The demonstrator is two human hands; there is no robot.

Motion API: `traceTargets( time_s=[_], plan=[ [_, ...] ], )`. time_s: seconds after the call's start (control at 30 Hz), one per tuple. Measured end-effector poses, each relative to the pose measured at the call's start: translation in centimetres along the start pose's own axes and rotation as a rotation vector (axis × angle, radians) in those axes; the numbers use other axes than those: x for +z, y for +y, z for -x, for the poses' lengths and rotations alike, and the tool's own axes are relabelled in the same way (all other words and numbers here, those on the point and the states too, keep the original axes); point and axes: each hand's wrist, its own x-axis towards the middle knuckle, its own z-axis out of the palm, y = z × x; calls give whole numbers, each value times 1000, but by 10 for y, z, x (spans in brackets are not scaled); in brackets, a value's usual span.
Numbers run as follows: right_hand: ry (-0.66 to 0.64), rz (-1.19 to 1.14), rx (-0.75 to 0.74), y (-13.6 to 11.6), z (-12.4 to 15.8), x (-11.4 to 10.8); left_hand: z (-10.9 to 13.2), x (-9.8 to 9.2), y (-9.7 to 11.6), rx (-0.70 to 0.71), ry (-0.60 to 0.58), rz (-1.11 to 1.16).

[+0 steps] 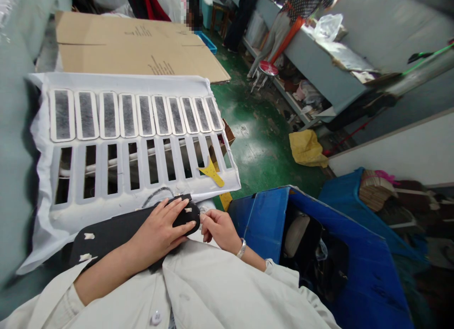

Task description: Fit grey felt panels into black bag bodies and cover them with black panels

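A seated person in a white coat looks down at their lap. The largest thing, from 9 to 12 o'clock, is a white padded rack with two rows of long slots. Its far row is filled with grey felt strips in white frames, and its near row is open. Behind it at 11 o'clock lies a flat brown cardboard sheet. At 4 o'clock stands a blue plastic crate.

Across the lap at 7 o'clock lies a black flat sole-shaped piece, its rounded tip pointing towards 3 o'clock. The left hand lies spread on it, palm down, pressing near the tip. The right hand, with a silver bracelet at the wrist, touches the tip with its fingertips pinched together. What they nip is too small to tell.

Small white tabs dot the black piece. A yellow forked scrap rests on the rack's near edge at 1 o'clock.

To do this well, the flat hand probably needs to hold the piece firmly against the lap, close to the pinch. That would let the pinching fingers work in small, controlled pulls without twisting the tip.
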Motion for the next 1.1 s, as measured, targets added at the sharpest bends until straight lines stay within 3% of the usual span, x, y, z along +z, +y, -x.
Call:
traceTargets(
  time_s=[0.2, 0.37, 0.6, 0.9, 1.1],
  plan=[
    [93, 460, -96, -12, 1, 6, 0, 3, 0, -26, 37, 15],
    [51, 415, 24, -11, -8, 8, 1, 7, -2, -29, 59, 32],
    [96, 487, -40, -4, -14, 8, 0, 9, -4, -7, 64, 31],
    [54, 510, -25, -11, -15, 6, 0, 9, -5, -5, 38, 29],
    [62, 578, -91, -12, -10, 1, -4, 7, -3, -1, 12, 43]
  ],
)
